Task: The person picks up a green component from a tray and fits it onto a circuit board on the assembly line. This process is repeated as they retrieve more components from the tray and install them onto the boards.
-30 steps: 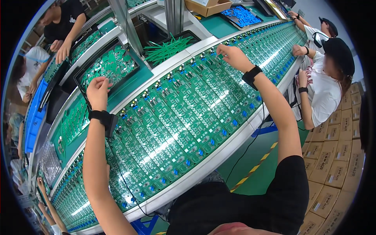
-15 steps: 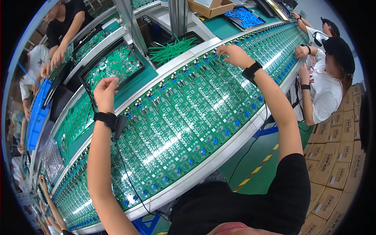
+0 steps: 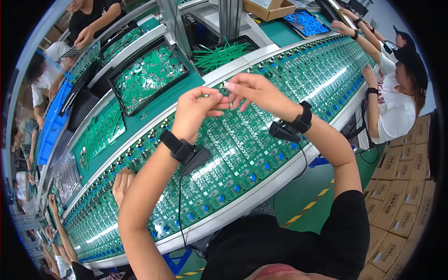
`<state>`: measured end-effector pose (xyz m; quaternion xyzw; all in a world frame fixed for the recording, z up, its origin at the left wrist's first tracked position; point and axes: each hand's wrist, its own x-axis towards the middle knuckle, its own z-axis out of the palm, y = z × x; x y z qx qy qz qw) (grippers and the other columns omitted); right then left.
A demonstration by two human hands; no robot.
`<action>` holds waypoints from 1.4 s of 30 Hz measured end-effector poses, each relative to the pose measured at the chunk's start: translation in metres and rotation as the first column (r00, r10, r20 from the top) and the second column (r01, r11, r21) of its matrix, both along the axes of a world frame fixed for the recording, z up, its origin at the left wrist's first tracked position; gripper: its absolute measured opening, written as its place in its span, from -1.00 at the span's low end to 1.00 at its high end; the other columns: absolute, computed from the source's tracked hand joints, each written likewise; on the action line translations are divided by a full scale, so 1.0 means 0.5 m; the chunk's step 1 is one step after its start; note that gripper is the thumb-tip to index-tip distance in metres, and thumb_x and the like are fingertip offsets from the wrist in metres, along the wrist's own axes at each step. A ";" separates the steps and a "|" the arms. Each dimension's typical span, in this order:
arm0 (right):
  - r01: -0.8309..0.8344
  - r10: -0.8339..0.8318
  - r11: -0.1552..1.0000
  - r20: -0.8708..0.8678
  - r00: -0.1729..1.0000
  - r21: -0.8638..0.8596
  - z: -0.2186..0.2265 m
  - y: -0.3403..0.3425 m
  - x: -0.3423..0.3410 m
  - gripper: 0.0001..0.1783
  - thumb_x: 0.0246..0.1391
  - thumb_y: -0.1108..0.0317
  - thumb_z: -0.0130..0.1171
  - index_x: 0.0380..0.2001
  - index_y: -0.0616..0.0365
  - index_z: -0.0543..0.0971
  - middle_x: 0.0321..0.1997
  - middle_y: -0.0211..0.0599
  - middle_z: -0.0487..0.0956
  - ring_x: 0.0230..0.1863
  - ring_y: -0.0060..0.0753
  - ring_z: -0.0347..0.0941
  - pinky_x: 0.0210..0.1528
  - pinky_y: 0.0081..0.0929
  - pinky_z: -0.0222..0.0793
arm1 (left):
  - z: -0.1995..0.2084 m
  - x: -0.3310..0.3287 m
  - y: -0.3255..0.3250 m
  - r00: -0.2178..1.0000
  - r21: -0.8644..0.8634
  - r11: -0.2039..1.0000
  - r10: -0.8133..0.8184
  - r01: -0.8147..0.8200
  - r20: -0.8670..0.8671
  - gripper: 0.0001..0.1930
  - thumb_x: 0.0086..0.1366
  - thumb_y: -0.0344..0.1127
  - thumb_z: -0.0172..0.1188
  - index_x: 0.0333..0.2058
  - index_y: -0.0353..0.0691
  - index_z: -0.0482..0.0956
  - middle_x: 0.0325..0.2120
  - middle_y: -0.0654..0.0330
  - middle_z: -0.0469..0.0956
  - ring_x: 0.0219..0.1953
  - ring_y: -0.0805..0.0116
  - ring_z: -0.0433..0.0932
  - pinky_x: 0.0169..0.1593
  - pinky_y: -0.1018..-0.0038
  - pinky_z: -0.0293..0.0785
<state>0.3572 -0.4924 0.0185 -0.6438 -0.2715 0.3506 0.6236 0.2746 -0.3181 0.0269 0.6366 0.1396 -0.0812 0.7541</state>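
Note:
My left hand (image 3: pixel 195 109) and my right hand (image 3: pixel 259 94) meet over the far edge of the long line of green circuit boards (image 3: pixel 224 144). Their fingertips pinch a small green circuit board piece (image 3: pixel 225 92), partly hidden by the fingers. Under my hands, the boards carry small black, white and blue parts along the far edge and blue round parts (image 3: pixel 252 177) along the near edge. Beyond my left hand, a black tray (image 3: pixel 122 103) holds a heap of small green board pieces (image 3: pixel 151 77).
Green strips (image 3: pixel 219 55) lie in another black tray; blue parts (image 3: pixel 305 23) fill a tray farther right. A co-worker's hand (image 3: pixel 123 183) reaches in beside my left forearm. Other people (image 3: pixel 396 95) work at the right and far left. Cartons (image 3: pixel 394 200) are stacked at the lower right.
My left hand has moved right from beside the tray, and my right hand has moved left and nearer; they now meet at the small board piece. A co-worker's hand has appeared at the left.

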 end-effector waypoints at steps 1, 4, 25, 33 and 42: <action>0.006 -0.005 1.000 -0.059 0.998 0.025 -0.005 0.004 -0.007 -0.77 0.06 0.30 0.08 -0.26 0.21 0.46 -0.34 -0.33 0.52 -0.31 -0.60 0.44 -0.30 -0.65 0.38 | -0.001 0.001 -0.001 1.000 -0.001 1.000 -0.005 0.005 0.000 -0.84 0.16 -0.38 0.11 -0.30 -0.31 0.46 -0.40 0.11 0.57 -0.35 0.42 0.56 -0.32 0.60 0.46; 0.030 -0.017 0.997 -0.178 0.984 0.073 -0.025 0.002 -0.015 -0.76 0.02 0.33 0.12 -0.26 0.22 0.47 -0.36 -0.32 0.52 -0.34 -0.57 0.46 -0.31 -0.63 0.39 | -0.016 0.003 0.005 0.967 0.341 0.939 -0.127 0.045 0.222 -0.82 0.17 -0.42 0.08 -0.26 -0.36 0.45 -0.43 0.13 0.57 -0.37 0.40 0.57 -0.34 0.61 0.46; 0.591 -0.361 0.774 0.609 0.706 -0.227 -0.168 -0.223 0.180 -0.83 -0.12 0.48 0.15 -0.36 0.18 0.50 -0.44 -0.40 0.50 -0.47 -0.60 0.46 -0.48 -0.64 0.38 | -0.053 0.022 0.326 0.995 0.995 0.024 0.018 -0.099 0.099 -0.74 0.02 -0.25 0.19 -0.25 -0.09 0.53 -0.47 0.17 0.56 -0.43 0.27 0.54 -0.31 0.40 0.41; 0.588 -0.112 0.789 0.899 0.423 -0.179 -0.182 -0.183 0.209 -0.80 -0.20 0.53 0.13 -0.39 0.19 0.48 -0.46 -0.24 0.47 -0.44 -0.31 0.44 -0.39 -0.47 0.37 | -0.073 0.040 0.358 0.998 0.967 0.250 0.065 -0.042 0.027 -0.78 0.01 -0.21 0.17 -0.33 -0.08 0.54 -0.45 0.16 0.56 -0.36 0.20 0.53 -0.26 0.35 0.41; 0.584 0.005 0.762 0.905 0.424 -0.278 -0.160 -0.160 0.210 -0.85 -0.26 0.55 0.01 -0.48 0.22 0.48 -0.48 -0.06 0.47 -0.38 -0.04 0.41 -0.32 -0.21 0.30 | -0.087 0.047 0.357 0.983 0.981 0.165 0.165 -0.103 0.076 -0.83 -0.01 -0.24 0.19 -0.41 -0.11 0.55 -0.51 0.21 0.56 -0.42 0.30 0.53 -0.31 0.43 0.40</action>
